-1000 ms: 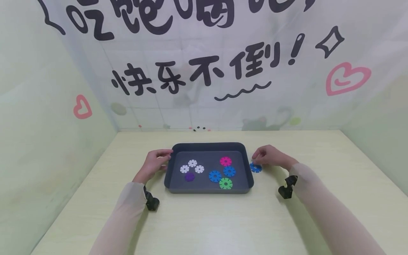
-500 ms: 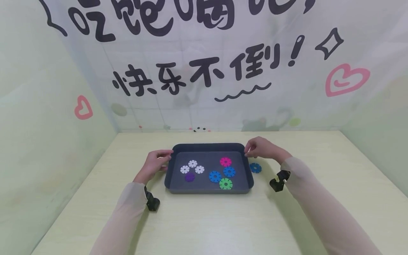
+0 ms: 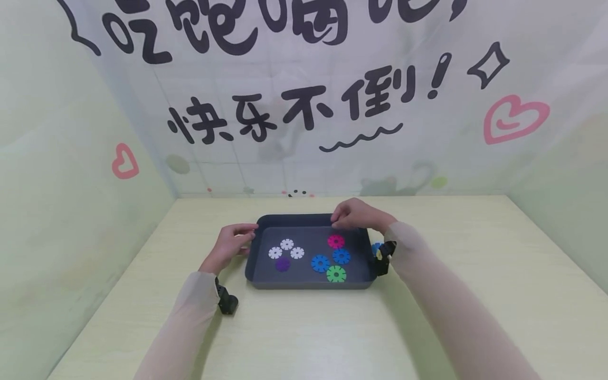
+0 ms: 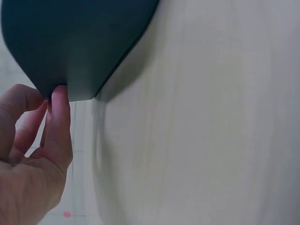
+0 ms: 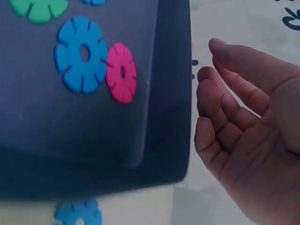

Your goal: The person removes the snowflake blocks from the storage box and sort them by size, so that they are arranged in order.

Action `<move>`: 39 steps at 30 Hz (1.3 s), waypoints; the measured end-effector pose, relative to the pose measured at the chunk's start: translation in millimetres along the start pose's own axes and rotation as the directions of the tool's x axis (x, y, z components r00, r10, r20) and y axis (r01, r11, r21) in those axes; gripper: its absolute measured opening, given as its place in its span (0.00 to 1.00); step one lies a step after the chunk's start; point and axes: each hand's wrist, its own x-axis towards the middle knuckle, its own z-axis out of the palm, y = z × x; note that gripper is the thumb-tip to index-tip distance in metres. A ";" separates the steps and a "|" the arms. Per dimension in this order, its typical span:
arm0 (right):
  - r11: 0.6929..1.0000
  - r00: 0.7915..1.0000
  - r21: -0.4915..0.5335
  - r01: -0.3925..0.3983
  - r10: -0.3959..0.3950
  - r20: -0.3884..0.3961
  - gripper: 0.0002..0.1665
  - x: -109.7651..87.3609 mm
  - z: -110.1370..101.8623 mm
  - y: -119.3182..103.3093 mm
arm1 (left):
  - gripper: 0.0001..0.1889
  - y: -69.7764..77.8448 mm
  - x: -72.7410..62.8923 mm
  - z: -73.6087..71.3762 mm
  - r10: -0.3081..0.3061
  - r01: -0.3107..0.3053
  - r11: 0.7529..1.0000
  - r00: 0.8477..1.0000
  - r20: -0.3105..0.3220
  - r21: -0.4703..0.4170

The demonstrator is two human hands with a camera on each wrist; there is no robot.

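A dark grey rectangular tray (image 3: 309, 285) lies on the table with flat notched plastic discs in it. My left hand (image 3: 229, 247) holds the tray's far left edge; in the left wrist view a finger (image 4: 59, 108) lies on its outer wall. Over the far right side of the tray is my right hand (image 3: 358, 215), fingers loosely bent with nothing between them. In the right wrist view the fingertips (image 5: 205, 75) are beside the rim. Close below that hand lie a pink disc (image 3: 336, 241) and a blue disc (image 3: 341, 256).
Left in the tray are three white discs, one white disc (image 3: 287, 244) at their top, and a purple disc (image 3: 282, 264). A second blue disc (image 3: 320, 263) and a green disc (image 3: 336, 274) lie further right. Outside, another blue disc (image 3: 377, 247) is partly hidden by the right wrist camera.
My right hand has left the blue disc outside the tray and moved up and left, past the tray's right rim to above its far side. The left hand and the discs have stayed put.
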 end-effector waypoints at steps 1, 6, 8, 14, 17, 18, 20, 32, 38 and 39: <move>1.000 1.000 0.026 -0.008 0.008 -0.006 0.11 3.3 2.4 0.4 | 0.18 0.0 0.3 0.2 0.003 -0.003 1.000 1.000 -0.001 0.005; 0.996 0.999 0.094 -0.007 0.012 -0.053 0.12 12.8 14.4 10.8 | 0.18 0.9 1.4 1.3 0.014 -0.014 1.000 1.000 -0.001 0.013; 0.995 0.997 0.097 -0.017 0.024 -0.069 0.13 13.4 18.0 15.4 | 0.19 1.2 1.7 1.4 0.015 -0.015 1.000 1.000 0.001 0.012; 0.998 0.995 0.066 -0.019 0.026 -0.093 0.15 15.3 24.6 23.1 | 0.18 1.7 2.5 1.4 0.016 -0.016 1.000 1.000 -0.004 0.016; 0.999 0.996 0.019 -0.030 0.032 -0.078 0.15 16.1 26.0 23.1 | 0.18 1.0 2.7 1.1 0.018 -0.017 1.000 1.000 -0.005 0.016; 0.999 0.997 -0.003 -0.037 0.036 -0.069 0.15 16.1 26.2 22.8 | 0.18 0.6 2.7 0.9 0.017 -0.017 1.000 1.000 -0.006 0.015; 0.998 0.998 -0.044 -0.045 0.043 -0.049 0.15 16.0 26.7 22.0 | 0.18 -0.1 2.6 0.9 0.015 -0.015 1.000 1.000 -0.006 0.010; 0.982 0.997 -0.173 -0.071 0.074 0.011 0.16 14.9 28.2 17.7 | 0.18 -0.4 -0.1 0.7 0.011 -0.011 1.000 1.000 -0.011 0.008; 0.977 0.994 -0.186 -0.104 0.108 0.010 0.17 14.3 28.8 15.4 | 0.18 -0.5 0.9 0.6 0.010 -0.010 1.000 1.000 -0.008 0.005; 0.976 0.994 -0.193 -0.103 0.107 0.012 0.17 14.2 28.8 15.1 | 0.18 -0.6 1.0 0.5 0.009 -0.009 1.000 1.000 -0.008 0.006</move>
